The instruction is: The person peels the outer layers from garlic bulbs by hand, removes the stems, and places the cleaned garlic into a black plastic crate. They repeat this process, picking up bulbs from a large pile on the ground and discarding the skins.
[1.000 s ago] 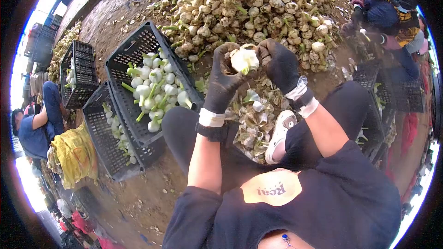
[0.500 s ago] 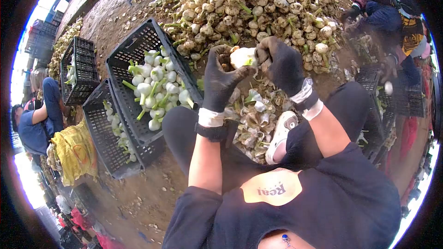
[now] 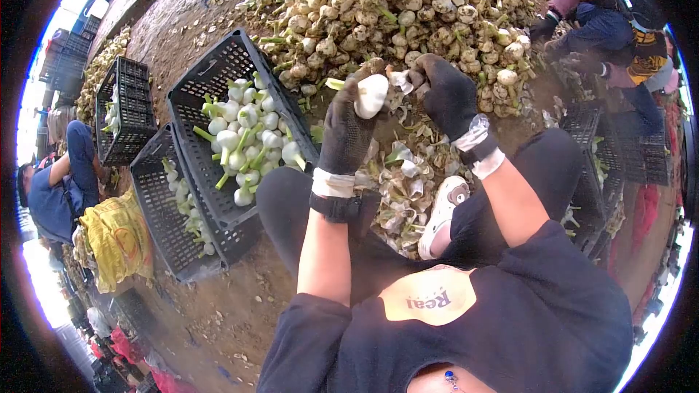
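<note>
A white garlic bulb [image 3: 372, 97] with a short green stem pointing left is gripped in my left hand [image 3: 350, 118], which wears a dark glove. To its right, my gloved right hand [image 3: 449, 96] has its fingers closed on a loose piece of papery skin [image 3: 401, 81], apart from the bulb. Beyond both hands lies a big heap of unpeeled garlic bulbs [image 3: 408, 11]. Peeled skins [image 3: 408, 182] are piled on the ground below my hands.
A black crate [image 3: 211, 65] of clean white bulbs stands left of my knees, overlapping a second crate [image 3: 156, 204]. More crates [image 3: 582, 127] are at the right. Co-workers sit at the far left [image 3: 62, 189] and upper right [image 3: 608, 25]. A yellow sack [image 3: 116, 236] lies left.
The bulb has turned, its stem now pointing left, and my left fingers have wrapped round it. My right hand has moved slightly away, with skin at its fingertips. The co-worker at upper right has shifted.
</note>
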Demonstrator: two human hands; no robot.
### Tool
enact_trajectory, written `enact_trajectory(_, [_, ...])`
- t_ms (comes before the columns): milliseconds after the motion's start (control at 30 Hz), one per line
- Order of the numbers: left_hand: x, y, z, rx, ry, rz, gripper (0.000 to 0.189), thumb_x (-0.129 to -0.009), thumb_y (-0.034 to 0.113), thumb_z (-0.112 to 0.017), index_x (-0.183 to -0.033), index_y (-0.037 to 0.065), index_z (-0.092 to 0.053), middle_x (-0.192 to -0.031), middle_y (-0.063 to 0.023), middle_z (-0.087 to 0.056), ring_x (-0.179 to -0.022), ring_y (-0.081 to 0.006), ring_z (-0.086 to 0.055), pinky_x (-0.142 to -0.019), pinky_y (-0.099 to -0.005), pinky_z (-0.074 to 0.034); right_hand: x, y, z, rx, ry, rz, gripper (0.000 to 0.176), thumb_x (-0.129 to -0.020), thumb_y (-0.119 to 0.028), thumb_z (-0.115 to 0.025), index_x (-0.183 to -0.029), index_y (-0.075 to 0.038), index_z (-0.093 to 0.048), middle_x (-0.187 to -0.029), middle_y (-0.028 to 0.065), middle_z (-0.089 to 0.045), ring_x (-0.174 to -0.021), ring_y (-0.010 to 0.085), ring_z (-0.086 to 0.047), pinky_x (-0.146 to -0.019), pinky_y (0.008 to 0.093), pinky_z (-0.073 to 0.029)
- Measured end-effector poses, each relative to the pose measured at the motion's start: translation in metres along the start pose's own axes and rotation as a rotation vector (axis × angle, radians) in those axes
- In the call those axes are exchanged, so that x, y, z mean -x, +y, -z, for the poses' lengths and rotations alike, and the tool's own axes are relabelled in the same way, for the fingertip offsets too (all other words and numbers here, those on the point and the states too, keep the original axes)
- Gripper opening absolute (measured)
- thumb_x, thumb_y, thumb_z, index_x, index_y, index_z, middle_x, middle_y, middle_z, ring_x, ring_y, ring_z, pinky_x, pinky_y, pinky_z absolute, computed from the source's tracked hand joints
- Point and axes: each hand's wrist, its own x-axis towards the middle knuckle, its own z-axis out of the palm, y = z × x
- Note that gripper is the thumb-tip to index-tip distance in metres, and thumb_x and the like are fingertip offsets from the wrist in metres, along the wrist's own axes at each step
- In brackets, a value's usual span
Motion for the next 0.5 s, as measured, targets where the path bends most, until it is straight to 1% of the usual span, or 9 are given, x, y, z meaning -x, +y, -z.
enact_trajectory(33, [0.002,-0.002,0.000,-0.239,0.089,-0.130,0.040,-0.097,0.017,-0.054,-0.132,-0.002,-0.049,-0.119,-0.0132,-0.063,-0.104,-0.0219,-0.063,-0.095,-0.0313,-0.049,0.001,0.006,-0.001,0.000,0.001,0.002,0.016,-0.088,-0.018,-0.064,-0.098,-0.006,-0.063,-0.087,0.0164,-0.065,-0.078,0.0357,-0.065,-0.067,0.0392,-0.052])
enact_trajectory(133, [0.000,-0.013,0.002,-0.301,0.201,-0.121,0.041,-0.102,0.025,-0.043,-0.135,0.000,-0.048,-0.125,-0.0146,-0.061,-0.108,-0.0223,-0.061,-0.099,-0.0313,-0.046,-0.003,0.009,-0.003,0.093,-0.104,0.145,0.023,-0.092,-0.024,-0.062,-0.106,-0.006,-0.063,-0.091,0.0125,-0.067,-0.079,0.0286,-0.067,-0.070,0.0353,-0.053])
enact_trajectory(167, [-0.009,-0.007,0.003,0.532,0.117,0.294,0.044,-0.104,0.028,-0.038,-0.138,0.002,-0.046,-0.130,-0.0146,-0.057,-0.113,-0.0222,-0.059,-0.102,-0.0310,-0.044,-0.005,0.003,-0.002,-0.319,-0.222,-0.058,0.027,-0.094,-0.027,-0.061,-0.110,-0.005,-0.062,-0.092,0.0097,-0.067,-0.079,0.0238,-0.066,-0.071,0.0331,-0.053])
enact_trajectory(200, [-0.010,-0.005,0.001,0.533,0.125,0.297,0.044,-0.104,0.028,-0.038,-0.138,0.002,-0.046,-0.130,-0.0146,-0.057,-0.113,-0.0222,-0.059,-0.102,-0.0310,-0.044,-0.006,-0.003,0.000,-0.727,-0.337,-0.272,0.032,-0.096,-0.030,-0.060,-0.114,-0.004,-0.061,-0.093,0.0070,-0.067,-0.080,0.0191,-0.066,-0.073,0.0309,-0.053])
enact_trajectory(267, [-0.012,0.001,-0.006,0.714,0.231,0.332,0.030,-0.102,0.026,-0.046,-0.112,-0.001,-0.056,-0.105,-0.0110,-0.065,-0.094,-0.0189,-0.063,-0.085,-0.0326,-0.051,-0.005,-0.024,0.001,-0.884,-0.378,-0.373,0.037,-0.097,-0.034,-0.057,-0.116,-0.002,-0.059,-0.091,0.0031,-0.066,-0.078,0.0122,-0.063,-0.071,0.0271,-0.053])
enact_trajectory(300, [-0.011,0.015,-0.004,0.383,0.127,0.299,0.035,-0.103,0.029,-0.042,-0.117,0.000,-0.056,-0.107,-0.0105,-0.064,-0.096,-0.0182,-0.063,-0.086,-0.0326,-0.051,-0.002,-0.037,0.002,-0.934,-0.410,-0.437,0.036,-0.097,-0.032,-0.058,-0.114,-0.001,-0.059,-0.090,0.0027,-0.066,-0.076,0.0119,-0.063,-0.070,0.0259,-0.052])
enact_trajectory(367, [-0.013,0.010,-0.002,0.586,0.207,0.289,0.037,-0.102,0.030,-0.042,-0.120,0.000,-0.055,-0.109,-0.0112,-0.063,-0.099,-0.0203,-0.062,-0.087,-0.0342,-0.052,0.004,-0.044,-0.005,-1.017,-0.434,-0.536,0.029,-0.098,-0.029,-0.058,-0.108,-0.002,-0.060,-0.086,0.0008,-0.066,-0.071,0.0094,-0.061,-0.066,0.0234,-0.051])
enact_trajectory(433, [-0.020,0.003,0.005,0.807,0.345,0.199,0.052,-0.100,0.036,-0.038,-0.138,0.001,-0.044,-0.124,-0.0153,-0.059,-0.114,-0.0256,-0.058,-0.098,-0.0397,-0.048,0.014,-0.023,-0.030,-0.757,-0.482,-0.436,0.026,-0.097,-0.026,-0.059,-0.108,-0.002,-0.060,-0.085,0.0015,-0.066,-0.070,0.0099,-0.061,-0.066,0.0247,-0.050])
enact_trajectory(500, [-0.018,0.000,0.034,1.219,0.303,0.143,0.043,-0.097,0.031,-0.045,-0.127,0.001,-0.051,-0.118,-0.0161,-0.061,-0.113,-0.0275,-0.058,-0.100,-0.0419,-0.047,0.027,-0.002,-0.049,-0.363,-0.479,-0.124,0.021,-0.092,-0.021,-0.061,-0.105,-0.004,-0.062,-0.085,0.0086,-0.066,-0.075,0.0199,-0.064,-0.069,0.0328,-0.051])
